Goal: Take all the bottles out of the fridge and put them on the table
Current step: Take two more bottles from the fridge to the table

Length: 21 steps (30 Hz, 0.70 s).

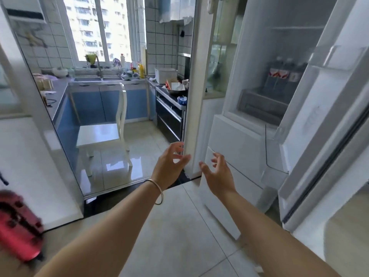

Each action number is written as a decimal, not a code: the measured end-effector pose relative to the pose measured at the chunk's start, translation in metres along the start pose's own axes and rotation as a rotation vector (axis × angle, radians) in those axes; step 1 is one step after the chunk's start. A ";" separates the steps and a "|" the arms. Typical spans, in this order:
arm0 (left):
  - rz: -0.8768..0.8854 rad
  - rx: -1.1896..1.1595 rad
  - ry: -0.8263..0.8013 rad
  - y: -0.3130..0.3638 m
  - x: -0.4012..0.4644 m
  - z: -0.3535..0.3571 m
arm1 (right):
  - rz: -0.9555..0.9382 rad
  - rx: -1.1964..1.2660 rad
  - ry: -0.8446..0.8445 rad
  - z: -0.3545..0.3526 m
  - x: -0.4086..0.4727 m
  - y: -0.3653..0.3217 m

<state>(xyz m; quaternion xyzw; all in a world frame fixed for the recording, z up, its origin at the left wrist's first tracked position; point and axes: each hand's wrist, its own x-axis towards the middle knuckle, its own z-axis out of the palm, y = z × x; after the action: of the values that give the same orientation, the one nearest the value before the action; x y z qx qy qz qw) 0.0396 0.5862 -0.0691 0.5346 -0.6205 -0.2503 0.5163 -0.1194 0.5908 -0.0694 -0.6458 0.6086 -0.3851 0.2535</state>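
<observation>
Both hands empty, fingers spread: left hand (169, 166), right hand (218, 174). Fridge (249, 136) open, bottles (283, 76) upright on its shelf.

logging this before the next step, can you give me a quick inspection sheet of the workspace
surface: no table in view; pale tiled floor underfoot
job's things: bottles stand on a shelf inside the open fridge, none taken out yet; count unclear
clutter: red bag at lower left, white chair in the kitchen, items on the counter
hands: left hand and right hand both open, empty, raised in front of the fridge; bracelet on left wrist
cables: dark cord on the counter
surroundings: window, sink, fridge door swung open at right
</observation>
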 end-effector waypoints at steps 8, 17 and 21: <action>0.008 -0.034 -0.054 -0.049 0.154 0.020 | 0.015 -0.020 0.115 0.030 0.163 -0.003; 0.000 -0.141 -0.191 -0.074 0.334 0.070 | 0.070 0.048 0.240 0.024 0.344 0.003; 0.017 -0.163 -0.306 -0.084 0.398 0.109 | 0.111 0.016 0.315 0.014 0.400 0.029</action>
<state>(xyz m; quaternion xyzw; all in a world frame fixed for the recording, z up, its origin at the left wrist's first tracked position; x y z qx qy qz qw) 0.0167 0.1676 -0.0301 0.4415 -0.6740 -0.3740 0.4593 -0.1396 0.1921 -0.0248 -0.5409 0.6723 -0.4720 0.1808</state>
